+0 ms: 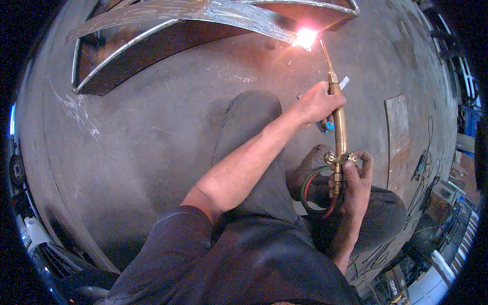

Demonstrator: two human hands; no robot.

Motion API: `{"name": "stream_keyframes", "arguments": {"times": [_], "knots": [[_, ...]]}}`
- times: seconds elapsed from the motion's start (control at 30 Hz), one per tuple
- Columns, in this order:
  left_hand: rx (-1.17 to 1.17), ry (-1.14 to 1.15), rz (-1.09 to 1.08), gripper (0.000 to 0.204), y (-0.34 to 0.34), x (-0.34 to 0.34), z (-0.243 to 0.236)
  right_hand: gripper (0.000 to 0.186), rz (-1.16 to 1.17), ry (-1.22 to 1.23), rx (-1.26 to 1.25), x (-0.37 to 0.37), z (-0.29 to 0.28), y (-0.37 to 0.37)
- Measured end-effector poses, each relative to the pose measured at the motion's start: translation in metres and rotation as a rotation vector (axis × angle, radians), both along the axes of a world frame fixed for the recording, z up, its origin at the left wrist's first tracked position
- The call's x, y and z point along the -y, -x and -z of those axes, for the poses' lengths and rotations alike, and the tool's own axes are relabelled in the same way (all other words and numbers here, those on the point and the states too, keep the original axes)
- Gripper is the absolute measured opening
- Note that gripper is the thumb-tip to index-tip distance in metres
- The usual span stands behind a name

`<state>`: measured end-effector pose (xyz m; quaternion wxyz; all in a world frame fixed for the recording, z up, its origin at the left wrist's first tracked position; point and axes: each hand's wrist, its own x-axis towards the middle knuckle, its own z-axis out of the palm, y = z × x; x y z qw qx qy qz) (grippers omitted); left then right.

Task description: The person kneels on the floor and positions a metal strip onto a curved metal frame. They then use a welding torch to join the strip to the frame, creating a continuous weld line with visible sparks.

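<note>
A brass gas torch [340, 124] stretches away from me, its thin copper tip pointing at a metal strip [249, 19]. At the strip's right end a bright pinkish-white glow [305, 38] hides the metal under it. My left hand [321, 103] is wrapped round the torch's body near the neck. Lower down, my right hand [357, 179] has its thumb and fingers at a valve knob [352, 157] by the torch's rear. Green and red hoses [306, 189] curve from the back end. The strip lies across a curved steel frame [147, 56] on the floor.
My bent knees [254, 114] are below the frame. To the right lies a wooden board [398, 137], with a cable [427, 152] beyond it. Behind my left hand is a small blue round object [329, 125]. Assorted equipment [447, 198] lines the right edge.
</note>
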<state>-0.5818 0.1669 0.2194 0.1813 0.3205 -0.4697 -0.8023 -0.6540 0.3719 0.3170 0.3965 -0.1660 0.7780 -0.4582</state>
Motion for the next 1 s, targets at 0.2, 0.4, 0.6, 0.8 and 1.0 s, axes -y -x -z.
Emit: {"name": "stream_keyframes", "arguments": {"times": [0.2,0.4,0.6,0.8,1.0], "knots": [[0.009,0.007,-0.006,0.032,0.001,0.0,0.002,0.034,0.0,0.015,-0.009,0.001,0.0,-0.001],[0.022,-0.015,-0.014,0.032,0.002,-0.002,0.001,0.033,0.023,0.015,0.02,0.004,-0.005,-0.004],[0.02,-0.023,-0.001,0.03,0.004,-0.002,0.01,0.033,0.02,-0.009,0.008,0.006,-0.009,-0.006],[0.004,-0.035,0.038,0.028,0.0,0.0,0.004,0.032,0.014,0.017,-0.003,0.005,-0.006,-0.007],[0.03,0.001,0.011,0.03,0.001,0.0,0.005,0.029,0.023,-0.017,-0.031,0.008,-0.01,-0.011]]}}
